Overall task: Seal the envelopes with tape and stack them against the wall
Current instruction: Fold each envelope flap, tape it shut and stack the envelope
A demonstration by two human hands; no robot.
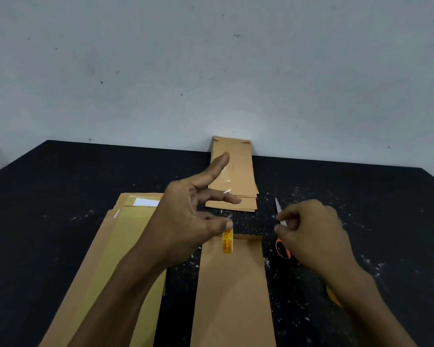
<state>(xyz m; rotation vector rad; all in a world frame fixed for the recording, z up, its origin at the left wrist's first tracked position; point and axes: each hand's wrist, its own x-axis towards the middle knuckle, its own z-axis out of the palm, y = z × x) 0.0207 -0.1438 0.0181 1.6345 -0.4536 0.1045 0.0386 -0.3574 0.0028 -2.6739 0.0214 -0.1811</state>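
A brown envelope (232,296) lies lengthwise on the black table in front of me. Just above its far end, my left hand (186,221) holds a yellow tape roll (227,242) under its lower fingers, with the index finger stretched out. My right hand (311,234) hovers to the right with fingers curled, pinching what looks like the end of a clear tape strip; the strip itself is barely visible. A stack of brown envelopes (233,171) lies with its far end against the wall. A pile of envelopes with open flaps (105,259) lies at the left.
Scissors (283,249) with orange handles lie on the table (48,184), partly under my right hand, blade pointing toward the wall (211,71). A yellow object (333,296) shows beneath my right forearm. White specks are scattered over the dark tabletop.
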